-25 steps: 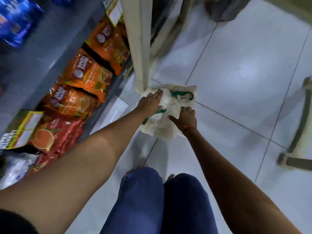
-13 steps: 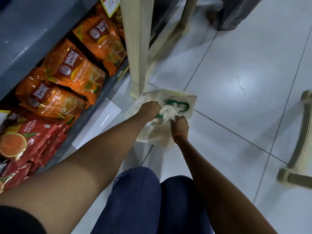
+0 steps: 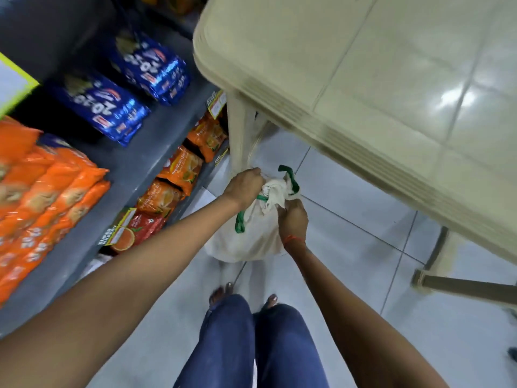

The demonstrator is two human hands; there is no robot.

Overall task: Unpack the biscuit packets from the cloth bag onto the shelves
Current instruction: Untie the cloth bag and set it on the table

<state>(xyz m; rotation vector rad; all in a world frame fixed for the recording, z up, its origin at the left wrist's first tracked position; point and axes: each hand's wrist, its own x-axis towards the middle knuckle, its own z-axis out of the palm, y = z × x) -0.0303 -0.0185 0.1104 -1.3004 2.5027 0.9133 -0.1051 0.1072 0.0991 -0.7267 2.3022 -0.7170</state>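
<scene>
A white cloth bag [image 3: 246,239] with green handles hangs off the tiled floor, its mouth bunched together. My left hand [image 3: 244,186] grips the gathered top from the left. My right hand [image 3: 292,219] grips the bunched cloth from the right. What is inside the bag is hidden. On the grey shelf [image 3: 134,166] to my left lie blue biscuit packets [image 3: 112,110] and orange biscuit packets [image 3: 42,197].
A beige plastic table [image 3: 377,88] stands over the bag, one leg [image 3: 240,135] just behind my left hand. Orange and red pouches [image 3: 179,169] fill the lowest shelf. My legs in blue jeans [image 3: 251,345] stand below the bag.
Both hands closed on the bag's top and raised it off the floor. The view rose, bringing the table top and upper shelf into sight.
</scene>
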